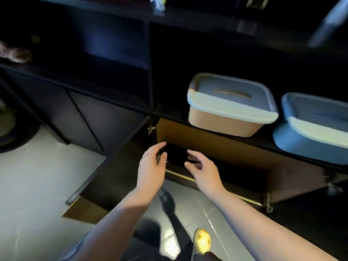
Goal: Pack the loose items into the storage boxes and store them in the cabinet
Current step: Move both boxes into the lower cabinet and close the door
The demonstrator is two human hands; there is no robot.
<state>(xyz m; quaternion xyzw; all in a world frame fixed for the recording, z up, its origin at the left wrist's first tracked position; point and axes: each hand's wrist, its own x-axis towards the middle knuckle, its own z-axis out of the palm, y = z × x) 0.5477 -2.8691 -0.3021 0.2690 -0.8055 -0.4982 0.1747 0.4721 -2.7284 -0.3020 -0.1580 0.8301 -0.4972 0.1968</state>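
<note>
**Both hands empty at the open cabinet, two lidded boxes waiting on the ledge above**

Here we are, low at the cabinet (216, 147), its door (113, 166) swung wide to the left and a dark compartment gaping in front. The left hand (151, 162) and right hand (202, 166) hang side by side at the mouth of that opening, fingers loosely spread and slightly curled, palms turned towards each other, and neither one has hold of anything. What lies in the black gap between them I cannot make out.

Now look up and to the right: that is where the job sits. The beige storage box (229, 108) with its pale lid stands on the shelf (169, 112) directly over the open compartment, and the blue storage box (312, 129) stands just beside it, further right, overhanging the ledge a little. Both are lidded, so the packing looks done and the stowing is what remains, by my reading.

The relation that counts: the beige box lies above and right of both hands, its long side running across the view, and the right hand is the nearer of the two. A two-handed lift would mean rising and shifting rightward, one hand to each short end, then dropping it into the space below.

A yellow shoe tip (202, 242) shows on the tiled floor (37, 185).
</note>
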